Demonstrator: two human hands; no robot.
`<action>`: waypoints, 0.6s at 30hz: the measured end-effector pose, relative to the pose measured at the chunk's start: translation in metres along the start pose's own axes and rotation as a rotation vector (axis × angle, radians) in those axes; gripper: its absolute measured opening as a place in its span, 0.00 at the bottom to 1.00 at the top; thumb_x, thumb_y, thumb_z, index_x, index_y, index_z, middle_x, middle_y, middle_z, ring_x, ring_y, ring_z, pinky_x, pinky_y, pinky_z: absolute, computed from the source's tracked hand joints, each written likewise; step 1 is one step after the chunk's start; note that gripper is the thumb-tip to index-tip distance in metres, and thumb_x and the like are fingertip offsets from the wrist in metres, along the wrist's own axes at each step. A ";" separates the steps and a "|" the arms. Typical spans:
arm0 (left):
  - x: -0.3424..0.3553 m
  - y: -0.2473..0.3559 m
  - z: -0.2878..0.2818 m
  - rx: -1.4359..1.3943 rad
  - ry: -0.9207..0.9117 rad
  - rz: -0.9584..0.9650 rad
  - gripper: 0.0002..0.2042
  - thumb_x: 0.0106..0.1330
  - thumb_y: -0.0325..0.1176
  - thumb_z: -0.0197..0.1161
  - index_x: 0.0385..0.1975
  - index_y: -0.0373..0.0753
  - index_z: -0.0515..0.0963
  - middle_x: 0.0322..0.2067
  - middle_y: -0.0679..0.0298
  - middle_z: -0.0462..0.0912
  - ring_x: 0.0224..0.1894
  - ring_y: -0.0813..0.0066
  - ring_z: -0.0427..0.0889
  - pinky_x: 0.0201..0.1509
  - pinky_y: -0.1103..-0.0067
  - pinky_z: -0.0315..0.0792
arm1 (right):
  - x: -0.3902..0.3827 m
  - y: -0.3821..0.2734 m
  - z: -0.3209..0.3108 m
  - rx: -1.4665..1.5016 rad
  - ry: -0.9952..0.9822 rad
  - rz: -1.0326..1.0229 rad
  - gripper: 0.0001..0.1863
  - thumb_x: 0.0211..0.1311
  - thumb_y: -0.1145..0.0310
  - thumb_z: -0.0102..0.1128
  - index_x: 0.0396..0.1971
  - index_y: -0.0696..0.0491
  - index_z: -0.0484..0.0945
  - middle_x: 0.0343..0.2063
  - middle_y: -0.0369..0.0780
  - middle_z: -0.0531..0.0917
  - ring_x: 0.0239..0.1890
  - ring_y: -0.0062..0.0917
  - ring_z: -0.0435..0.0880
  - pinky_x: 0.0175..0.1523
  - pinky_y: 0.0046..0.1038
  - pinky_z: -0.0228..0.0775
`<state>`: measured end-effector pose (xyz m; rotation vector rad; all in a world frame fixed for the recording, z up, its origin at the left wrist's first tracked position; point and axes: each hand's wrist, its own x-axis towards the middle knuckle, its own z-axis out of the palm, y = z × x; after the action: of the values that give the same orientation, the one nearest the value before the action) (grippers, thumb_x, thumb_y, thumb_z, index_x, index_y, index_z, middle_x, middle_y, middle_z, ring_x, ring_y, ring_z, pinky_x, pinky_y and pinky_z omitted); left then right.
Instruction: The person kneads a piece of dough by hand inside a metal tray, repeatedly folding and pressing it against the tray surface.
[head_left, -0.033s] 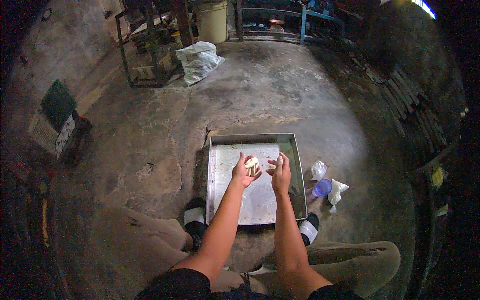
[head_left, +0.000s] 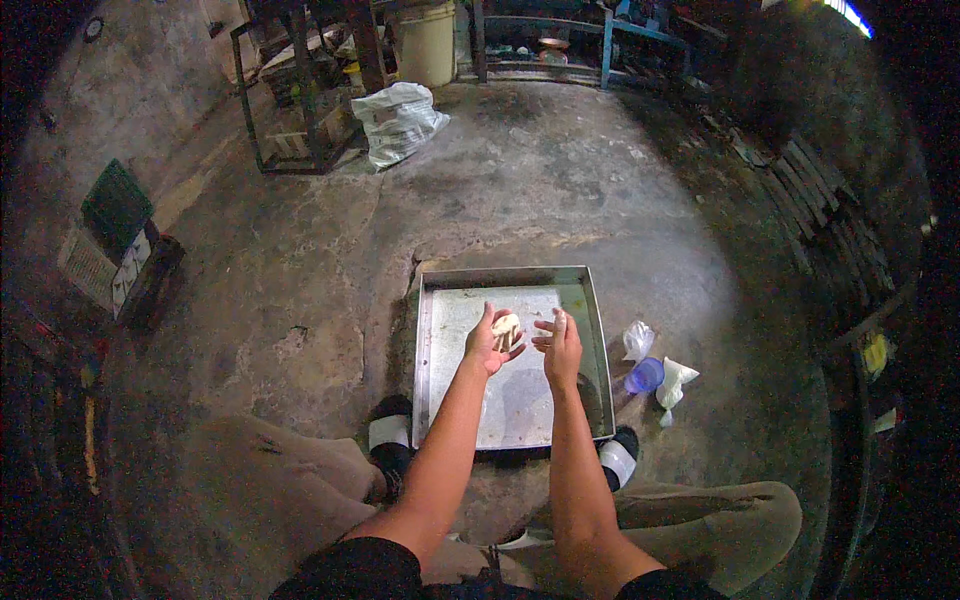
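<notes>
Ctr of frame: L hand [head_left: 487,346] cups pale lump [head_left: 505,326], which lies btwn thumb & fingers; R hand [head_left: 562,347], just to the right, fingers loosely spread. Both over metal tray [head_left: 515,428].

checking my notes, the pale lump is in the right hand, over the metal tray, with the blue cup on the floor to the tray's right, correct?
No: the head view shows the pale lump in the left hand, not the right hand. It is over the metal tray, with the blue cup on the floor to the tray's right.
</notes>
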<state>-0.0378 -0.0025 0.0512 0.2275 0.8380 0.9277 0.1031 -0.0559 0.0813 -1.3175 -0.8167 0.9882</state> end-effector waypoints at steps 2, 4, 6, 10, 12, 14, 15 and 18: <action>-0.016 -0.004 0.023 0.053 -0.110 -0.035 0.30 0.63 0.67 0.48 0.48 0.48 0.76 0.41 0.63 0.80 0.43 0.64 0.80 0.48 0.59 0.75 | 0.008 0.022 -0.012 -0.015 -0.041 -0.026 0.28 0.73 0.48 0.38 0.57 0.57 0.70 0.45 0.47 0.81 0.36 0.25 0.82 0.39 0.28 0.74; -0.023 -0.005 0.031 0.150 -0.247 -0.080 0.35 0.61 0.69 0.49 0.53 0.44 0.75 0.42 0.63 0.81 0.45 0.68 0.80 0.48 0.65 0.75 | 0.014 0.033 -0.012 -0.018 -0.035 -0.069 0.29 0.74 0.50 0.37 0.53 0.61 0.73 0.49 0.46 0.80 0.47 0.29 0.79 0.50 0.29 0.70; -0.022 -0.017 0.043 0.389 -0.116 0.042 0.34 0.61 0.68 0.52 0.40 0.37 0.79 0.33 0.63 0.82 0.34 0.72 0.81 0.40 0.74 0.75 | 0.016 0.038 -0.001 0.091 -0.031 0.003 0.30 0.75 0.49 0.36 0.55 0.62 0.72 0.49 0.46 0.80 0.48 0.30 0.79 0.54 0.28 0.68; -0.025 -0.029 0.050 0.599 0.279 0.332 0.30 0.65 0.60 0.55 0.15 0.36 0.80 0.17 0.65 0.79 0.22 0.76 0.77 0.29 0.77 0.70 | -0.010 0.003 0.016 0.120 -0.165 0.184 0.36 0.72 0.42 0.33 0.58 0.60 0.71 0.54 0.47 0.77 0.53 0.31 0.77 0.57 0.31 0.67; -0.022 -0.032 0.052 0.573 0.282 0.555 0.31 0.67 0.57 0.54 0.10 0.35 0.78 0.13 0.65 0.78 0.18 0.76 0.75 0.28 0.77 0.69 | -0.010 0.001 0.018 0.253 -0.275 0.237 0.42 0.68 0.34 0.31 0.62 0.57 0.66 0.57 0.47 0.74 0.56 0.32 0.75 0.58 0.35 0.67; -0.020 -0.030 0.050 0.637 0.199 0.618 0.31 0.69 0.55 0.53 0.11 0.34 0.77 0.13 0.63 0.79 0.18 0.78 0.76 0.27 0.77 0.70 | -0.007 0.004 0.008 0.514 -0.305 0.359 0.42 0.67 0.33 0.30 0.65 0.55 0.63 0.57 0.46 0.74 0.57 0.32 0.75 0.58 0.36 0.68; -0.020 -0.027 0.046 0.626 0.168 0.614 0.31 0.70 0.54 0.52 0.11 0.34 0.77 0.13 0.63 0.79 0.18 0.78 0.76 0.27 0.77 0.70 | -0.010 0.002 0.012 0.653 -0.329 0.426 0.43 0.67 0.33 0.30 0.66 0.54 0.61 0.57 0.45 0.74 0.57 0.32 0.74 0.58 0.37 0.68; -0.014 -0.026 0.045 0.848 -0.028 0.574 0.28 0.72 0.56 0.46 0.30 0.37 0.82 0.21 0.64 0.83 0.21 0.75 0.78 0.37 0.74 0.71 | -0.012 -0.006 0.014 0.701 -0.216 0.584 0.41 0.65 0.32 0.34 0.62 0.52 0.63 0.53 0.43 0.75 0.53 0.31 0.77 0.54 0.35 0.72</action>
<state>0.0064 -0.0211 0.0755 1.2630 1.1309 1.0405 0.0861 -0.0610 0.0897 -0.8391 -0.1725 1.7101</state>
